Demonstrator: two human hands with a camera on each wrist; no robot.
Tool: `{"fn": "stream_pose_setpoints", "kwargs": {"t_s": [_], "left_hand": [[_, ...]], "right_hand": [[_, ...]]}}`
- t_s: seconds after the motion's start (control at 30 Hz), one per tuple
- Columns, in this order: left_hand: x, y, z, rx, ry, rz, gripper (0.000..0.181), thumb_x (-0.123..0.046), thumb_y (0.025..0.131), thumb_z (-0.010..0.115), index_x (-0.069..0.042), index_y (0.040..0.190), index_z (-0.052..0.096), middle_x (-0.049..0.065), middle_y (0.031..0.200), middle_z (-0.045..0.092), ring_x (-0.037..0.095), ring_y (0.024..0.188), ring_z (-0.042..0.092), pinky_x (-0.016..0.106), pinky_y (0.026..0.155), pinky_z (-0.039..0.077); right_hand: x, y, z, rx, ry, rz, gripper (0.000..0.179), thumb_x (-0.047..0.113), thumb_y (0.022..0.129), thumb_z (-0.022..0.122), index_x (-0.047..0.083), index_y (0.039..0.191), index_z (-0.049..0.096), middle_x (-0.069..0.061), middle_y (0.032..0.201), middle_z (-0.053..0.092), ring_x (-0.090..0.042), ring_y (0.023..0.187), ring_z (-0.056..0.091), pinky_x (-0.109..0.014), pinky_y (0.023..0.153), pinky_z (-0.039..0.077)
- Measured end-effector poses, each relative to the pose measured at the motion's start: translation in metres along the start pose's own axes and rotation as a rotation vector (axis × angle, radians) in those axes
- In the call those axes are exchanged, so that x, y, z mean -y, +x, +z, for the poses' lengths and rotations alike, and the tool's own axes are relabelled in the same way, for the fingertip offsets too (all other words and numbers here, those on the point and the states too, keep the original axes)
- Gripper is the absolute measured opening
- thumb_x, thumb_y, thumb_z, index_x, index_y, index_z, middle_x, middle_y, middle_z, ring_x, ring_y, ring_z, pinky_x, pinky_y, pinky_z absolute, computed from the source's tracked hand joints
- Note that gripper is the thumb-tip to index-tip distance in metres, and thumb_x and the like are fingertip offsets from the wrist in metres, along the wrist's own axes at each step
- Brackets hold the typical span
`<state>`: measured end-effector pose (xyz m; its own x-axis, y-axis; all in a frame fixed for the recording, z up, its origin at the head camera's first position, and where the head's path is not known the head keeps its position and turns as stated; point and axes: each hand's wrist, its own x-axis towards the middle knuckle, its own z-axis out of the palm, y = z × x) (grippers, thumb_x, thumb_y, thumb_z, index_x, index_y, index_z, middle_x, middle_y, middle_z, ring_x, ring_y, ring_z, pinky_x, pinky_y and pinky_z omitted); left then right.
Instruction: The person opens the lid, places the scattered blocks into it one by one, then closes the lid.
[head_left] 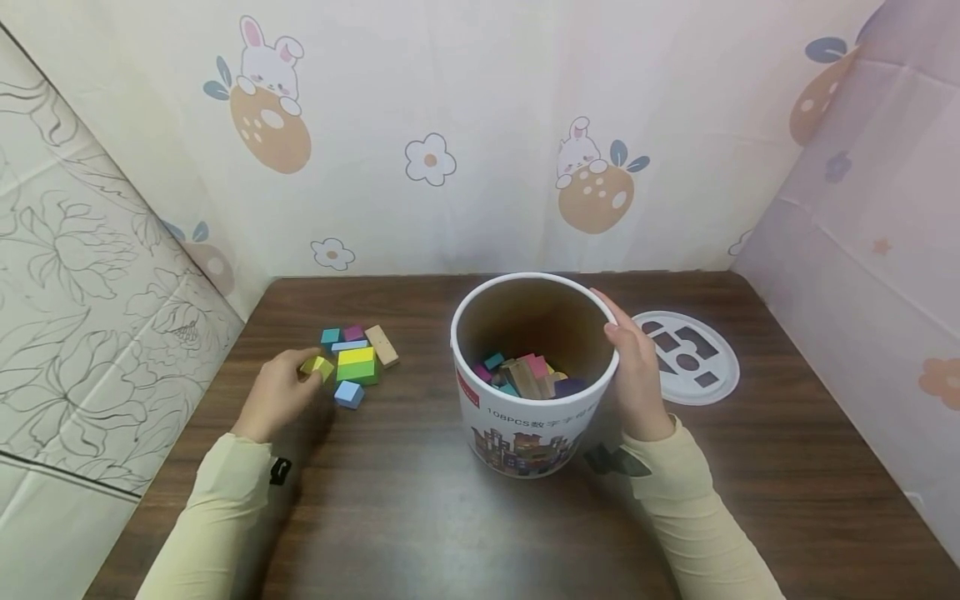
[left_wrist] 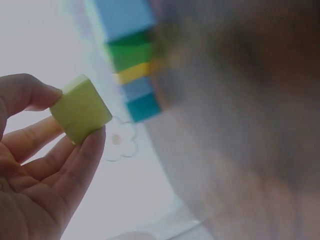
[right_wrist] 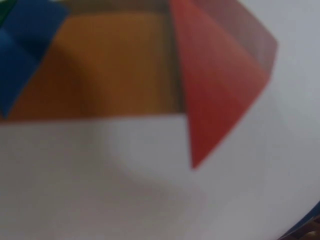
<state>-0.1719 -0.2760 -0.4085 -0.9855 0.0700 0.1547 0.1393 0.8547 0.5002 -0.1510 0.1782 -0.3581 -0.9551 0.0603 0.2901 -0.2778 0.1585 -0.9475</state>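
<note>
My left hand (head_left: 277,393) pinches a yellow-green toy block (head_left: 318,367) between thumb and fingertips, just left of a group of blocks; the left wrist view shows this block (left_wrist: 81,111) close up. In that group lie a light blue block (head_left: 348,395), yellow and green blocks (head_left: 357,372), a thin blue piece (head_left: 349,345), a teal block (head_left: 331,337), a purple block (head_left: 354,332) and a plain wooden plank (head_left: 382,347). With my right hand (head_left: 637,375) I grip the right side of a white bucket (head_left: 517,446), thumb at its rim. Several mixed blocks (head_left: 528,377) sit inside.
A white round lid (head_left: 697,385) with shaped cut-outs lies on the brown wooden table (head_left: 405,517), right of the bucket. A patterned curtain (head_left: 495,217) hangs behind the table. The printed bucket wall (right_wrist: 125,165) fills the right wrist view.
</note>
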Motion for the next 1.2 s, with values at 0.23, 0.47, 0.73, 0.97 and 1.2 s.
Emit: {"fn": "stream_pose_setpoints", "kwargs": {"t_s": [0.23,0.47,0.73,0.97,1.2], "left_hand": [[-0.024,0.004,-0.016,-0.096,-0.069,0.056,0.04,-0.01,0.093,0.055,0.003,0.131,0.059,0.024,0.128,0.06,0.032,0.098,0.062,0.045,0.077,0.054],[-0.059,0.011,-0.024,-0.129,-0.124,0.149,0.039,-0.01,0.094,0.057,-0.003,0.132,0.06,0.017,0.129,0.062,0.025,0.095,0.063,0.03,0.07,0.051],[-0.106,0.02,-0.027,-0.122,-0.233,0.269,0.039,-0.007,0.093,0.058,-0.007,0.132,0.061,0.01,0.128,0.063,0.018,0.093,0.06,0.026,0.075,0.053],[-0.148,0.03,-0.028,-0.063,-0.373,0.334,0.04,-0.006,0.093,0.06,-0.009,0.134,0.06,0.008,0.129,0.062,0.019,0.104,0.061,0.033,0.085,0.059],[-0.189,0.036,-0.021,-0.028,-0.408,0.465,0.04,-0.008,0.093,0.064,-0.009,0.132,0.061,0.007,0.132,0.062,0.019,0.114,0.059,0.035,0.094,0.055]], "right_hand": [[0.0,0.0,0.0,-0.001,-0.008,-0.003,0.048,0.026,0.103,0.029,0.017,0.146,0.047,-0.004,0.149,0.049,-0.015,0.131,0.047,-0.024,0.104,0.042],[0.0,0.001,-0.001,0.002,-0.008,-0.006,0.047,0.029,0.103,0.03,0.018,0.146,0.047,-0.003,0.148,0.05,-0.015,0.129,0.048,-0.03,0.105,0.043],[-0.001,0.001,-0.002,-0.001,-0.006,-0.015,0.048,0.028,0.103,0.029,0.018,0.146,0.047,-0.004,0.148,0.049,-0.014,0.129,0.048,-0.026,0.105,0.042],[-0.001,0.001,-0.001,0.005,-0.007,-0.006,0.048,0.03,0.103,0.03,0.017,0.147,0.046,-0.004,0.149,0.049,-0.015,0.131,0.047,-0.027,0.105,0.042],[0.0,0.0,0.0,0.0,0.003,0.0,0.047,0.029,0.103,0.03,0.018,0.146,0.047,-0.003,0.149,0.049,-0.015,0.13,0.047,-0.027,0.105,0.042]]}}
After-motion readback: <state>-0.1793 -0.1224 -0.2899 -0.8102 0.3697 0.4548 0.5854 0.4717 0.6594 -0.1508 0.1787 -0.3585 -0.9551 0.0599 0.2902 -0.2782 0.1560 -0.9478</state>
